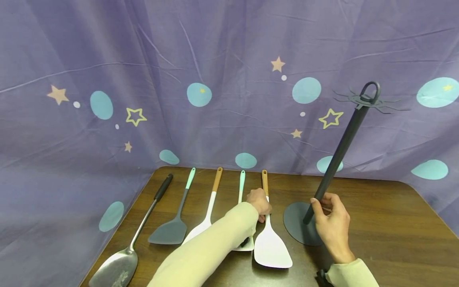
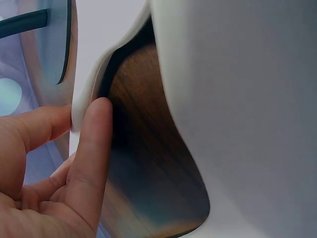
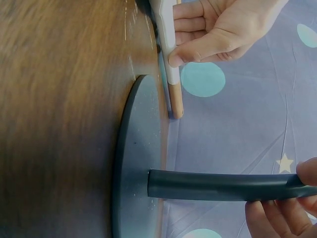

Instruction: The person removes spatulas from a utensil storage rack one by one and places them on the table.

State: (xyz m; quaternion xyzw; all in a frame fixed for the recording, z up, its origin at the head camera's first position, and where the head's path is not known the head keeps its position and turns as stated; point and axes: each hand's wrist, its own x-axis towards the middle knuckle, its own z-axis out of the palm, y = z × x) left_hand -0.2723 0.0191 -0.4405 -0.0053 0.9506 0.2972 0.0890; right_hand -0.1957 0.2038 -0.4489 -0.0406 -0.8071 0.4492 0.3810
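Note:
My left hand [image 1: 259, 202] pinches the white shaft of a turner [image 1: 272, 249] with a wooden handle end; its broad white blade points toward me. In the left wrist view the thumb and fingers touch both sides of the white shaft [image 2: 89, 94]. My right hand [image 1: 333, 225] grips the lower part of the pole of a dark grey utensil stand [image 1: 340, 151]. A ring and several thin hooks top the stand, and its round base [image 3: 141, 148] rests on the table. The right wrist view shows the fingers wrapped about that pole.
Left of the held turner lie a mint-handled turner [image 1: 242, 181], a white turner [image 1: 211, 207] with wooden handle, a grey turner [image 1: 170, 231] and a steel wok spatula [image 1: 120, 265]. My left forearm covers parts of two. A purple curtain [image 1: 229, 48] hangs behind the wooden table [image 1: 394, 223].

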